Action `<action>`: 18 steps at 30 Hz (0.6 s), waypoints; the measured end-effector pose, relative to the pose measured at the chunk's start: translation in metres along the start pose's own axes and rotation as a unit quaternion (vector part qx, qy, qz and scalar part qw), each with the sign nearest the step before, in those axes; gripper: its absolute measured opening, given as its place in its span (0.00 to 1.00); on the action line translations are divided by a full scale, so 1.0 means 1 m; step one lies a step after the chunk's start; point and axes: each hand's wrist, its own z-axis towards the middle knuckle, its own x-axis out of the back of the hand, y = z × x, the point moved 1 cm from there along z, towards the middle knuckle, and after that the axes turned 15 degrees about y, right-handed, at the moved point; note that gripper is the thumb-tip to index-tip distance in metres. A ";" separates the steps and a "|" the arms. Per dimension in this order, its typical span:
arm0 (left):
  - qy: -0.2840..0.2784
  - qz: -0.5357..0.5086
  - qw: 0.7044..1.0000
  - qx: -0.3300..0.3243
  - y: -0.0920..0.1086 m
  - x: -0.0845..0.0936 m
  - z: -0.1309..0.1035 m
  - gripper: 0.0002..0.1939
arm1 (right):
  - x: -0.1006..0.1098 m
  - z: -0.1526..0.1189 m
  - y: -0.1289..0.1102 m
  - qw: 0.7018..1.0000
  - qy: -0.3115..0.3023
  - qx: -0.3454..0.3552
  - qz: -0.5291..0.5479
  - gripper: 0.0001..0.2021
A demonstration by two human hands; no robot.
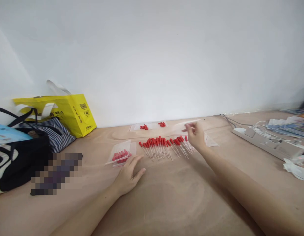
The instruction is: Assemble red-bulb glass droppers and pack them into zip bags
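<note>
A row of thin white sticks with red tips (158,147) lies fanned out on the brown table. To its left are clear plastic bags (128,146) with red pieces (121,155) inside. My left hand (129,173) rests beside these bags, thumb and fingers apart, holding nothing. Above the right end of the row, my right hand (195,135) has its fingers drawn together in a pinch; what they hold, if anything, is too blurred to tell. Behind the row, two small groups of red pieces (144,127) lie on clear plastic near the wall.
At the left stand a yellow bag (80,114), a striped bag (59,132) and a black bag (24,164), with a pixelated dark item (57,173) in front. A power strip (260,144) with cables, a crumpled white wrapper (296,169) and flat packets (290,126) lie at the right.
</note>
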 end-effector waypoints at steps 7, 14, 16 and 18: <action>0.176 -0.004 0.981 -0.087 0.006 0.011 0.002 0.16 | -0.014 -0.087 -0.026 0.828 -0.464 -0.269 0.166 0.17; -0.002 -0.040 0.988 -0.147 0.029 0.000 -0.005 0.25 | -0.009 -0.094 -0.024 0.846 -0.473 -0.234 0.077 0.20; -0.068 -0.045 0.985 -0.150 0.031 -0.001 -0.005 0.26 | -0.007 -0.090 -0.026 0.878 -0.456 -0.143 0.010 0.16; -0.136 -0.047 0.978 -0.149 0.032 0.000 -0.005 0.24 | -0.004 -0.087 -0.027 0.898 -0.432 -0.038 -0.072 0.13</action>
